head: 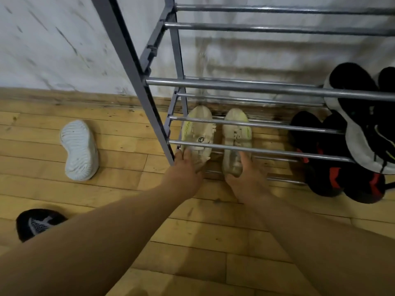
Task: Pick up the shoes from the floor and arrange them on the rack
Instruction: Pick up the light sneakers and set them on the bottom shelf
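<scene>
Both hands reach to the left end of the rack's (256,86) lowest tier, each at the heel of one shoe. The left hand (186,167) lies over the heel of the left cream sneaker (198,131), just beside the rack's front left leg, fingers stretched forward; whether it actually grips cannot be told. The right hand (241,178) clasps the heel of the right cream sneaker (235,133), thumb up one side and fingers curled at the other. The two sneakers sit side by side on the bottom bars, toes toward the wall, and the bars of the tier above cross over them. They are pale cream and worn-looking, the left with a small dark badge on its tongue; motion blur softens the laces and any markings. At the right end of the same tier stands a black-and-red pair (333,167), and on the tier above it a black-and-white pair (363,124), cut off by the edge of the view. On the wooden floor (192,242), well left of the rack, a white shoe (79,150) lies sole up; nearer the person a black shoe (38,224) with a grey mesh panel is partly hidden behind the left forearm.
</scene>
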`<act>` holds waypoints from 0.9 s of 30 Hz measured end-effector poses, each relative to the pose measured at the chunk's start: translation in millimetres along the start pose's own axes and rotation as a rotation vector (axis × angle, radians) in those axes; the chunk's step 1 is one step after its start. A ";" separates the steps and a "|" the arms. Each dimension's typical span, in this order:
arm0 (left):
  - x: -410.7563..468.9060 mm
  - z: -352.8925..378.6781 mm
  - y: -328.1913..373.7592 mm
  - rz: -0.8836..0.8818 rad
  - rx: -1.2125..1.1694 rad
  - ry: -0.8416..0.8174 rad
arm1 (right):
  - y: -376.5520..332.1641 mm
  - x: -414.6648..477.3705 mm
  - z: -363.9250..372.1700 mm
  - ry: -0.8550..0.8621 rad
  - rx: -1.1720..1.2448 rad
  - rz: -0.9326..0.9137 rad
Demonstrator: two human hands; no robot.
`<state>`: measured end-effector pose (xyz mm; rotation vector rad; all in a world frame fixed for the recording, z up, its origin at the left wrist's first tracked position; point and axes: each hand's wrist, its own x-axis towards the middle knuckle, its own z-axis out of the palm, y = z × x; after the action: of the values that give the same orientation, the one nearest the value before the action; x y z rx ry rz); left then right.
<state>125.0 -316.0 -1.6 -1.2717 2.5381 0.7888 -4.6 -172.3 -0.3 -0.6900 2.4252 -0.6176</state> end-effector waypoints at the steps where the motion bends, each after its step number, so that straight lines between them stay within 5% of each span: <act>1: -1.1 0.9 -1.5 0.018 0.026 0.017 | 4.0 0.3 -1.4 -0.013 -0.001 -0.015; 11: -12.0 9.2 3.3 -0.027 0.123 0.088 | 1.9 -2.4 9.2 -0.045 0.019 -0.188; 22: -96.1 -6.8 -37.6 0.070 -0.032 0.091 | -24.7 -53.5 4.0 0.077 0.028 -0.114; 27: -166.9 -15.6 -115.9 -0.210 -0.149 0.255 | -62.2 -122.2 26.8 -0.296 -0.008 -0.218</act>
<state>319.4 -266.8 34.3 -1.7569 2.5123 0.8287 121.0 -155.8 58.7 -0.9844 2.0971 -0.5463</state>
